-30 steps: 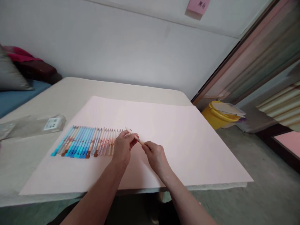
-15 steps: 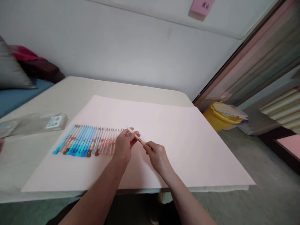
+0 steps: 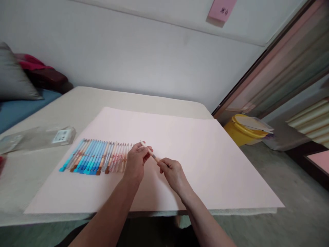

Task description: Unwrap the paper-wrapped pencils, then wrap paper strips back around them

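Observation:
Both hands hold one slim pale peach pen (image 3: 145, 145) slantwise over the pink sheet (image 3: 195, 161). With its fingertips closed on the upper part, my left hand (image 3: 136, 159) leaves the pointed tip sticking out at the upper left. My right hand (image 3: 171, 168) is closed round the lower end and hides it. A small dark patch shows on the barrel between the hands. Left of my left hand, a row of pens (image 3: 96, 154) in blue, brown, clear and pinkish colours lies side by side on the sheet, tips away from me. My left hand covers the row's right end.
A clear plastic bag (image 3: 38, 139) with a white label lies on the cloth-covered table (image 3: 144, 96) at the left. A grey cushion (image 3: 16, 77) rests on a blue seat beyond. A yellow bucket (image 3: 235, 132) stands on the floor at the right.
The view has shifted slightly, so the table sits a little lower. Both hands keep hold of the pen in nearly the same pose; the stretch of barrel between them looks slightly different.

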`<control>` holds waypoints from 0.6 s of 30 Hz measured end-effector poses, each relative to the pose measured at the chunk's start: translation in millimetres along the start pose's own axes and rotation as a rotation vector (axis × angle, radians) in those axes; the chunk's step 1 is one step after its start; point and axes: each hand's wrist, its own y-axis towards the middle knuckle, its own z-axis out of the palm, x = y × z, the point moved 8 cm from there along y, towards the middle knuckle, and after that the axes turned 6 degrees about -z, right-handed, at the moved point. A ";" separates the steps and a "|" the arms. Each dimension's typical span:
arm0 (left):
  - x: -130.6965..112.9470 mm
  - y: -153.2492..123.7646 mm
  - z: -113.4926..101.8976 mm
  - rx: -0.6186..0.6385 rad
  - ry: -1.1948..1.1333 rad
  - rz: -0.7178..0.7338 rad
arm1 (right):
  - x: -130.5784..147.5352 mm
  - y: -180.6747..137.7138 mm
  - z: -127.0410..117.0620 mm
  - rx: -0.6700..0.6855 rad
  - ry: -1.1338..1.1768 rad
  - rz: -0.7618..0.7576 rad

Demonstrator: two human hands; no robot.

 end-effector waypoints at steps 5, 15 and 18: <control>3.7 2.2 -7.1 -0.070 0.085 -0.019 | 1.1 0.1 2.4 0.003 0.020 -0.009; 0.3 1.0 -2.4 -0.033 0.072 0.007 | -20.0 1.2 11.9 0.071 0.220 0.136; 8.1 0.4 -2.2 -0.029 0.176 -0.053 | -18.5 1.7 9.6 0.043 0.235 0.132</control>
